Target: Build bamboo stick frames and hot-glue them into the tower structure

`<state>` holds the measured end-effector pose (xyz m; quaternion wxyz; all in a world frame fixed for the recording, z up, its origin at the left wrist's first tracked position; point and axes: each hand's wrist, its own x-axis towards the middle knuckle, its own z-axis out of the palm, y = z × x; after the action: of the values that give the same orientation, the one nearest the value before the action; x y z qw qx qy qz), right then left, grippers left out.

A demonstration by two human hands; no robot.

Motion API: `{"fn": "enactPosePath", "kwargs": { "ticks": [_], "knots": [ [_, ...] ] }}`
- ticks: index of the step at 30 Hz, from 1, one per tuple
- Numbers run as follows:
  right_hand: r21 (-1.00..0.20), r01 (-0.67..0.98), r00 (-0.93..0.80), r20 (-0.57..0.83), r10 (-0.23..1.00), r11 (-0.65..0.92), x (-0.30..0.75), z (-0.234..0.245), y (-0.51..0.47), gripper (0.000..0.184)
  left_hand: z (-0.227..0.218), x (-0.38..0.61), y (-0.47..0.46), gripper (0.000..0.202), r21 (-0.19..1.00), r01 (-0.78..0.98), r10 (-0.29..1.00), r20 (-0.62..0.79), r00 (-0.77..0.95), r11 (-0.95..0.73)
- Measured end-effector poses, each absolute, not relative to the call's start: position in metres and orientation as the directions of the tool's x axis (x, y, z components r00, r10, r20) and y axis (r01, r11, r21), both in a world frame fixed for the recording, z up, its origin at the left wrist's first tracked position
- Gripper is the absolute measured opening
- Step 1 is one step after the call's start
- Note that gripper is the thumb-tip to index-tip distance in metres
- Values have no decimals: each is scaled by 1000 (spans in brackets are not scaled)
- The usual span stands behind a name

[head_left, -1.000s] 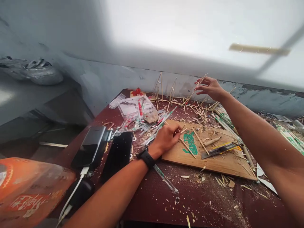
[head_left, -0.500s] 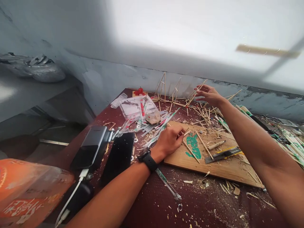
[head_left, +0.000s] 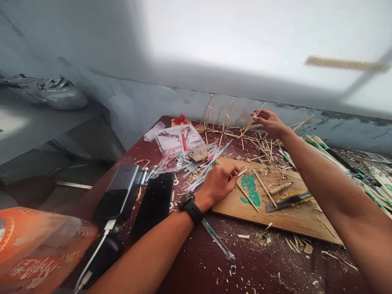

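My left hand (head_left: pixel 219 181) rests at the left edge of a wooden board (head_left: pixel 294 224), its fingers closed in a pinch on a short thin wooden stick (head_left: pixel 241 170). Farther back, my right hand (head_left: pixel 269 122) reaches to a leaning frame of thin sticks (head_left: pixel 246 127). The fingertips are at its upper part, apparently gripping a stick; the exact contact is hard to make out. On the board lie loose sticks (head_left: pixel 247 197), a green patch (head_left: pixel 250 190), a pointed wooden piece (head_left: pixel 280 188) and a utility knife (head_left: pixel 288 201).
Two more stick frames (head_left: pixel 209 114) stand by the wall. Left of the board are clear plastic tubes (head_left: pixel 211 165), a plastic case (head_left: pixel 171 139), a phone (head_left: pixel 154 200) and a power bank (head_left: pixel 119 190) with a cable. An orange container (head_left: pixel 39 249) fills the near left. Shavings litter the tabletop (head_left: pixel 196 265).
The view has shifted very slightly. Both hands keep their positions at the stick and the frame.
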<state>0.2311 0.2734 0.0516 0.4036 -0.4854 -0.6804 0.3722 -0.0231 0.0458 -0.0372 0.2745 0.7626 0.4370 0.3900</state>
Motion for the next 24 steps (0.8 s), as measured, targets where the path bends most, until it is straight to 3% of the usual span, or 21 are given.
{"fn": "enactPosePath", "kwargs": {
  "ticks": [24],
  "knots": [
    [-866, 434, -183, 185, 966, 248, 226, 55, 272, 43, -39, -24, 46, 15, 750, 448, 871, 378, 313, -486]
  ]
}}
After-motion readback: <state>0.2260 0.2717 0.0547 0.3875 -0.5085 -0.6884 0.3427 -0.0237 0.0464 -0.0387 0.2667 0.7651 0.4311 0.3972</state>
